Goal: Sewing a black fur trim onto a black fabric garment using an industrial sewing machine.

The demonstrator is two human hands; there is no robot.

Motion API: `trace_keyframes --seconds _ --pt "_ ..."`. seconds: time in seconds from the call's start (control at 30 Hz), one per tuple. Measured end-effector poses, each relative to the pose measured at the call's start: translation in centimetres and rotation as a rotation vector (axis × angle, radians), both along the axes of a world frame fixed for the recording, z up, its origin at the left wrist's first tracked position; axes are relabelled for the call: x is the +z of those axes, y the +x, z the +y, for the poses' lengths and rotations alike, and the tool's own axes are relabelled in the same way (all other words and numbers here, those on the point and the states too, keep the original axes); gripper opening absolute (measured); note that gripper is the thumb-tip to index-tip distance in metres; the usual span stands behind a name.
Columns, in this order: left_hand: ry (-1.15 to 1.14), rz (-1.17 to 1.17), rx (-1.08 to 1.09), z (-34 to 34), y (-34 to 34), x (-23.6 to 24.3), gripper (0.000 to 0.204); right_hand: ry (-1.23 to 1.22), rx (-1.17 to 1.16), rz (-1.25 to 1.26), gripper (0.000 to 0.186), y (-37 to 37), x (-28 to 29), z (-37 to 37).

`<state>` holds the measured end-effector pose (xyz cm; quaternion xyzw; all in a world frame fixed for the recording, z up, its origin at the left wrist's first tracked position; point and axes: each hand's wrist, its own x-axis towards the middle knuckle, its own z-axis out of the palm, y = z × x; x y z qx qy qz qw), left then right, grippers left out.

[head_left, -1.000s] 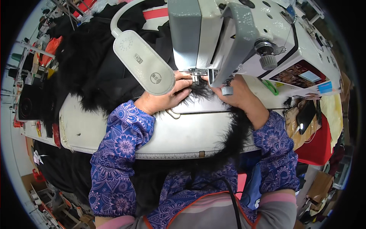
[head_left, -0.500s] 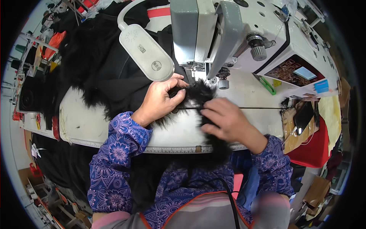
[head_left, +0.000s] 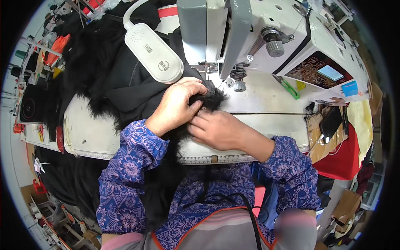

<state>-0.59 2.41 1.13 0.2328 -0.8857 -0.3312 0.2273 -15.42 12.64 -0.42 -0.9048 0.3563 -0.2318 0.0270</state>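
Observation:
Black fabric (head_left: 139,100) with a shaggy fur trim (head_left: 213,100) lies on the pale bed of a sewing machine (head_left: 266,50), its edge close to the presser foot (head_left: 211,68). My left hand (head_left: 177,102) presses on the cloth just left of the needle area, its thumb and fingers closed on the fur edge. Beside it, nearer to me, my right hand (head_left: 218,130) has its fingers bent around the fur, fingertips partly hidden in it. Both hands almost touch. More fur hangs over the table's front edge below my left hand.
A white lamp (head_left: 154,53) hangs over the cloth. Right of the needle lie a green-handled cutter (head_left: 287,86) and the control panel (head_left: 321,70). A phone (head_left: 331,124) rests on brown packaging at the far right. A measuring tape (head_left: 233,159) runs along the front edge.
My right hand has moved left and brought the fur strip with it, so that it sits beside my left hand. My left hand stays nearly in place. The view has shifted slightly.

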Motion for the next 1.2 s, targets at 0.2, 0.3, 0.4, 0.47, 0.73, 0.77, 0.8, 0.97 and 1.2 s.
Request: trace_keyframes --seconds 0.2,0.3,0.4,0.47,0.73,0.77,0.8,0.97,1.2 --pt "-0.153 0.02 -0.035 0.7 0.1 -0.3 0.038 -0.162 -0.118 -0.155 0.021 -4.0 1.1 0.9" --pt "-0.161 0.022 -0.07 0.8 0.4 -0.4 0.042 -0.105 -0.24 -0.251 0.026 -5.5 0.8 -0.9" --pt "-0.208 -0.023 -0.094 1.0 0.8 -0.4 0.046 -0.009 -0.202 -0.199 0.033 -6.0 0.6 -2.2" --pt "-0.24 -0.02 -0.052 1.4 1.3 -0.5 0.048 0.008 -0.161 -0.129 0.035 -6.0 0.7 -2.4" --pt "-0.37 0.061 -0.027 1.3 2.5 -1.1 0.035 0.035 -0.12 -0.122 0.028 -5.6 1.2 -2.3" --pt "-0.402 0.067 -0.055 1.0 2.4 -1.1 0.031 0.04 -0.112 -0.12 0.028 -5.6 1.2 -2.3" --pt "-0.439 0.079 -0.082 0.6 2.2 -1.1 0.027 0.053 -0.139 -0.1 0.028 -5.6 1.2 -2.3" --pt "-0.565 0.054 -0.184 -0.6 1.4 -1.0 0.034 0.062 -0.21 -0.006 0.031 -6.4 2.0 -1.9" --pt "-0.42 0.002 -0.132 -0.3 1.9 -1.0 0.032 -0.056 -0.215 -0.049 0.024 -7.0 1.9 -2.3"
